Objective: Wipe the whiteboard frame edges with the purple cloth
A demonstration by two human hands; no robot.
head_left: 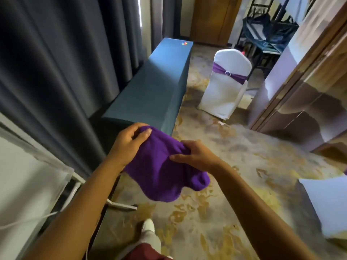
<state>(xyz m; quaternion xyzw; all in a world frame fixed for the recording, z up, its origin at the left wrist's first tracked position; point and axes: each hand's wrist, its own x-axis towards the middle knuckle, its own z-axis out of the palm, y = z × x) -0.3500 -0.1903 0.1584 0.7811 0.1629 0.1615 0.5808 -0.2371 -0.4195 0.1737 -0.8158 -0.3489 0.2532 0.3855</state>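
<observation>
a view from the head, looking down at two bare forearms stretched forward over a patterned beige and gold carpet (216, 212). both hands meet near the middle of the view, holding a purple cloth (159, 169) in the air between them.

the left hand (129, 145) enters from 7 o'clock, its forearm angled up and to the right. its fingers curl over the far upper corner of the cloth and the thumb presses on top, so the hand is clamped on the fabric. the right hand (195, 154) enters from 5 o'clock, its forearm angled up and to the left. its fingers bunch the cloth's right edge while the thumb lies flat across the fabric, pointing left. the two hands are close together, with cloth between them. the rest of the cloth sags below the hands in a loose, rounded fold.

at 9 o'clock, along the left edge, stands the whiteboard (24, 184), its pale frame edge running diagonally; the cloth is not touching it. a white stand leg (122, 204) rests on the carpet just below the cloth.

at 12 o'clock a long table in a teal cover (155, 81) runs away beside dark grey curtains (56, 53). at 1 o'clock stands a white-covered chair (223, 91) with a purple sash. at 6 o'clock a white shoe (148, 226) shows.
</observation>
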